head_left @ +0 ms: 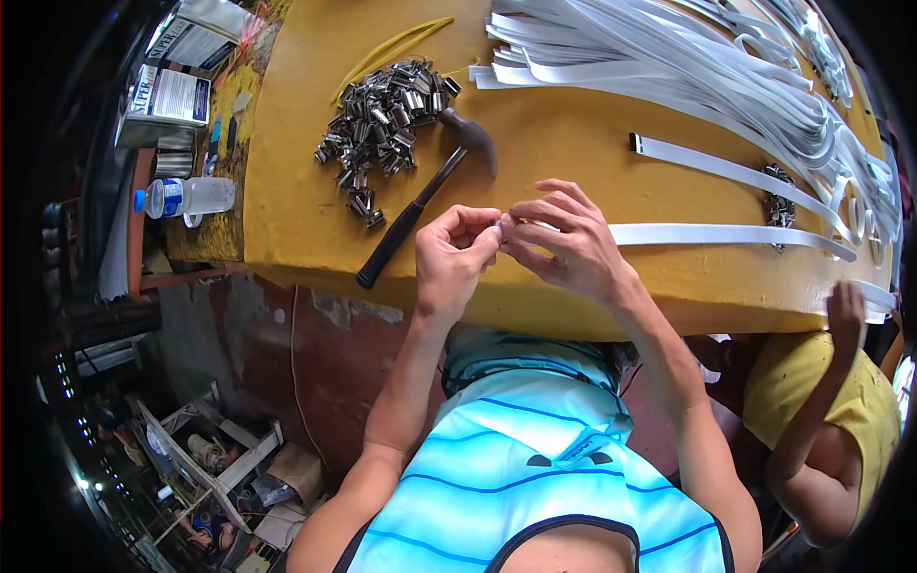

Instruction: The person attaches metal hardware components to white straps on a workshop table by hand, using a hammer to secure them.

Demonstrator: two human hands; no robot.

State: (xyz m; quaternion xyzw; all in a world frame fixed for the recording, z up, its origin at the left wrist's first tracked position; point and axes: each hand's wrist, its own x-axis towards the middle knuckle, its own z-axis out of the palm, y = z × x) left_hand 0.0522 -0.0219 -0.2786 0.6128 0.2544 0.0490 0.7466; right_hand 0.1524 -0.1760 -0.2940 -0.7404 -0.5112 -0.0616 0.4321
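My left hand [451,256] is closed in a pinch above the table's near edge. Its fingertips meet those of my right hand [571,244], and whatever small piece lies between them is hidden. From behind my right hand a flat white strap [707,235] runs off to the right, its near end covered by my fingers. Just left of my hands lies a hammer [425,201] with a black handle. Beyond it sits a pile of small shiny metal clips [392,110]. A second white strap [726,172] has a metal clip on its left end.
A large bundle of white straps [659,67] covers the back right of the yellow table [564,143]. Another cluster of clips [779,196] lies at right. A water bottle [205,196] and tins [172,95] stand at left. A person in yellow [812,411] works at right.
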